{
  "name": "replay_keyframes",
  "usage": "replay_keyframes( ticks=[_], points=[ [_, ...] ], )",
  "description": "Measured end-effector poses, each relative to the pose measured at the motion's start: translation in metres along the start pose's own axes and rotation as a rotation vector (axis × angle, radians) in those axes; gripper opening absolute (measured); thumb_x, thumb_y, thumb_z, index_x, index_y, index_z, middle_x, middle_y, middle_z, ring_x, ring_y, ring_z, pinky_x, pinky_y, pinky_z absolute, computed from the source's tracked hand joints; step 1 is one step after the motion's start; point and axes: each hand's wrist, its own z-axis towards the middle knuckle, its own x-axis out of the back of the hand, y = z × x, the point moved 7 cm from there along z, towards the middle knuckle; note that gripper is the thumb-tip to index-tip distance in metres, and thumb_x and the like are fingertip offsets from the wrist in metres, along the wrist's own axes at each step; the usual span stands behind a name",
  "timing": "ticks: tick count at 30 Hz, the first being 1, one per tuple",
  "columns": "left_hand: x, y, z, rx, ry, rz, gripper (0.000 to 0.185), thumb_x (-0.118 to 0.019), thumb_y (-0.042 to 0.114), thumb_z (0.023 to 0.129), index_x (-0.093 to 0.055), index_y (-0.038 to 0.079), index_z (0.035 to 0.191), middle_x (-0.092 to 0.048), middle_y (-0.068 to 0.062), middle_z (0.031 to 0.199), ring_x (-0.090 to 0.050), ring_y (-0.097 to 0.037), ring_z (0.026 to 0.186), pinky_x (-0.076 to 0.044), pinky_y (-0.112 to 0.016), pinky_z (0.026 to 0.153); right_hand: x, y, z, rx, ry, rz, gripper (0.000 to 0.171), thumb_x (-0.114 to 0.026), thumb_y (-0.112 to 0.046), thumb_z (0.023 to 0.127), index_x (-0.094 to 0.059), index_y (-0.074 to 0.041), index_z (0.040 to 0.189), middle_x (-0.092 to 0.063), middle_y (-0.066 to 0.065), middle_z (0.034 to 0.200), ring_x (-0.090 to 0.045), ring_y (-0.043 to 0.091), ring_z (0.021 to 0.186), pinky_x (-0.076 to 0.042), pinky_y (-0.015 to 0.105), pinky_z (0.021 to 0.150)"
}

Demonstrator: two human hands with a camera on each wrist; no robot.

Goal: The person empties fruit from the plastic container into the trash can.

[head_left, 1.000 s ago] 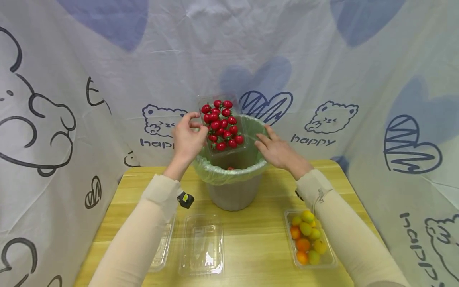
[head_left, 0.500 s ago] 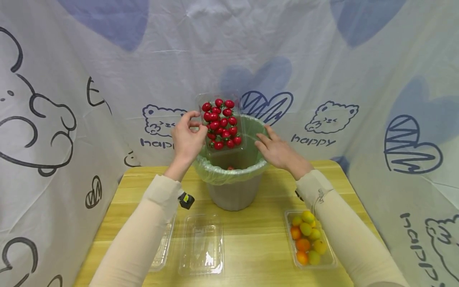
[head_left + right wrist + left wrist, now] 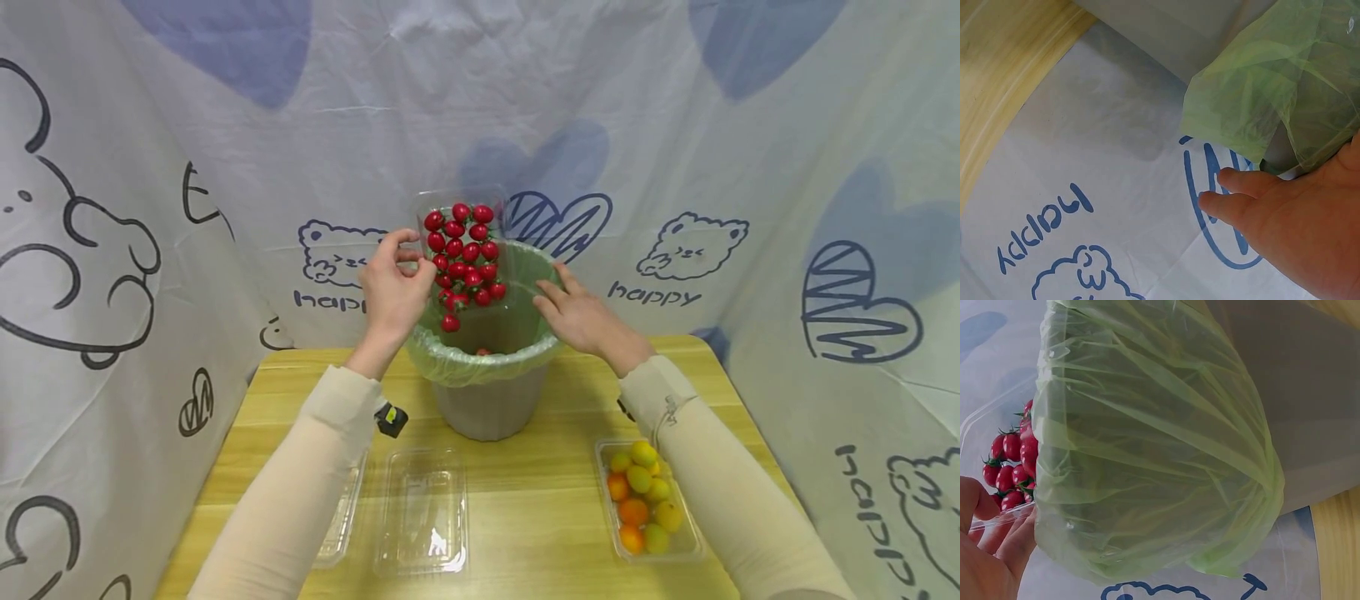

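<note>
My left hand (image 3: 396, 283) pinches the left edge of a clear plastic box (image 3: 501, 242), tilted over the bin (image 3: 489, 408). Red cherry tomatoes (image 3: 470, 252) with green stems lie in it, and one tomato (image 3: 450, 322) is at its lower end, over the bin's opening. A pale green bin liner (image 3: 480, 373) is folded over the rim. In the left wrist view the liner partly hides the tomatoes (image 3: 1011, 447). My right hand (image 3: 587, 321) rests at the right side of the rim with fingers extended; the right wrist view shows its fingers (image 3: 1235, 209) beside the liner.
A clear box of yellow and orange fruit (image 3: 641, 508) stands at the right of the wooden table (image 3: 540, 517). Two clear plastic boxes lie front left, one clear box (image 3: 423, 512) in full view, the other partly under my left forearm. Something reddish shows inside the bin.
The box's far end has risen, tipping it more steeply toward the bin. The tomatoes have shifted, and one has slid down past the others at the lower end. My right hand has stayed still.
</note>
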Motion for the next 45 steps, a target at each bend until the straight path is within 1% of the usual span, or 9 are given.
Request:
replay_keyframes(
  ticks=[4,8,12,16,24,32,36,40,45],
  points=[
    [0.000,-0.001,0.000,-0.006,0.002,-0.005,0.036,-0.064,0.001,0.089,-0.069,0.000,0.125,-0.078,-0.022,0.102,-0.075,-0.033,0.074,-0.052,-0.020,0.060,0.000,-0.001,0.000,-0.001,-0.001,0.000,0.065,-0.022,-0.047,0.114,-0.024,-0.012,0.168,0.012,0.013,0.178,-0.019,0.053,0.158,-0.021,0.065,0.130],
    [0.001,-0.003,0.000,-0.011,0.011,-0.006,0.033,-0.064,0.002,0.090,-0.068,0.002,0.123,-0.078,-0.021,0.102,-0.076,-0.032,0.075,-0.053,-0.019,0.061,0.000,-0.001,0.000,-0.001,0.001,-0.006,0.065,-0.021,-0.047,0.114,-0.024,-0.011,0.168,0.012,0.014,0.178,-0.020,0.054,0.157,-0.021,0.065,0.130],
    [0.002,-0.002,0.000,-0.010,0.017,-0.009,0.032,-0.064,0.003,0.091,-0.068,0.004,0.123,-0.078,-0.020,0.102,-0.076,-0.032,0.076,-0.051,-0.016,0.058,0.000,-0.001,0.001,0.002,0.008,-0.012,0.065,-0.021,-0.046,0.114,-0.024,-0.010,0.168,0.011,0.015,0.178,-0.023,0.056,0.155,-0.022,0.066,0.129],
    [0.002,0.000,0.001,-0.006,0.014,-0.019,0.033,-0.064,0.004,0.092,-0.068,0.004,0.125,-0.078,-0.022,0.103,-0.076,-0.033,0.076,-0.049,-0.015,0.056,0.000,-0.001,0.002,0.004,0.012,-0.011,0.065,-0.021,-0.046,0.114,-0.025,-0.010,0.168,0.011,0.015,0.178,-0.026,0.057,0.154,-0.023,0.066,0.129],
    [0.004,0.001,0.000,0.008,0.016,-0.031,0.033,-0.063,0.001,0.092,-0.067,0.002,0.124,-0.077,-0.022,0.102,-0.075,-0.031,0.074,-0.049,-0.012,0.054,0.001,-0.002,0.002,0.007,0.013,-0.016,0.064,-0.021,-0.045,0.114,-0.024,-0.010,0.168,0.011,0.017,0.177,-0.026,0.057,0.154,-0.023,0.066,0.129],
    [0.005,0.006,0.001,-0.035,0.030,-0.061,0.030,-0.062,0.000,0.093,-0.066,0.001,0.123,-0.077,-0.022,0.101,-0.074,-0.030,0.067,-0.049,-0.012,0.050,0.001,-0.002,0.001,0.010,0.013,-0.028,0.065,-0.021,-0.046,0.114,-0.024,-0.009,0.168,0.011,0.017,0.177,-0.025,0.057,0.154,-0.022,0.065,0.129],
    [0.005,0.008,0.001,-0.059,0.038,-0.053,0.030,-0.061,0.000,0.093,-0.066,0.000,0.123,-0.078,-0.021,0.102,-0.076,-0.032,0.070,-0.049,-0.011,0.052,0.000,-0.001,0.002,0.007,0.012,-0.029,0.065,-0.021,-0.046,0.114,-0.025,-0.009,0.168,0.010,0.018,0.177,-0.025,0.055,0.155,-0.023,0.065,0.129],
    [0.005,0.008,0.000,-0.063,0.041,-0.044,0.031,-0.061,0.000,0.092,-0.066,-0.002,0.123,-0.078,-0.022,0.103,-0.077,-0.033,0.075,-0.049,-0.010,0.056,0.000,0.000,0.004,0.007,0.012,-0.029,0.064,-0.022,-0.045,0.114,-0.026,-0.009,0.168,0.009,0.018,0.177,-0.025,0.054,0.156,-0.025,0.064,0.129],
    [0.005,0.009,0.000,-0.064,0.043,-0.049,0.031,-0.061,0.000,0.093,-0.065,0.001,0.124,-0.078,-0.021,0.104,-0.078,-0.033,0.077,-0.053,-0.015,0.059,-0.001,0.000,0.004,0.005,0.007,-0.027,0.064,-0.022,-0.044,0.115,-0.025,-0.009,0.168,0.011,0.017,0.177,-0.024,0.055,0.156,-0.023,0.064,0.129]
  ],
)
